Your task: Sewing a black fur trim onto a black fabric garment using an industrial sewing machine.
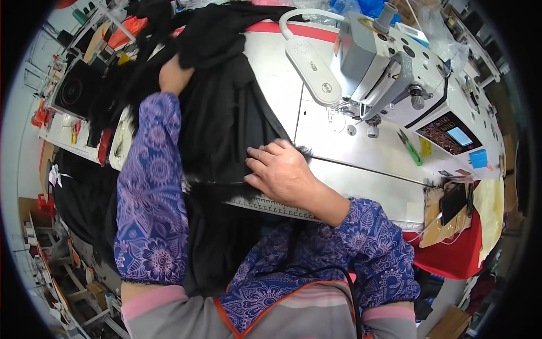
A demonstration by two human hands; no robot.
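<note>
1. The black cloth lies left of the sewing machine, in loose folds over the white tabletop, with some of it hanging past the near edge.
2. The left hand, on the machine's far left, is at a raised fold; its fingertips are under the cloth, so I cannot tell whether they pinch it or lie loose.
3. The right hand, left of the machine and nearer the body, rests palm down by the cloth's right edge, fingers a little bent and slightly parted, not closed on anything visible. A dark furry tuft shows just beside it.
4. Open room: bare tabletop runs between the cloth's curved right edge and the machine's needle area, and on toward the near edge, below the machine.
5. That near edge carries a ruler strip; cloth covers its left part, and the right forearm crosses above its other end.
6. Limits to the right: green-handled snips lie just in front of the machine, under its control panel.
7. The white lamp overhangs the tabletop at the machine's left side. The needle tip is too small to make out.
</note>
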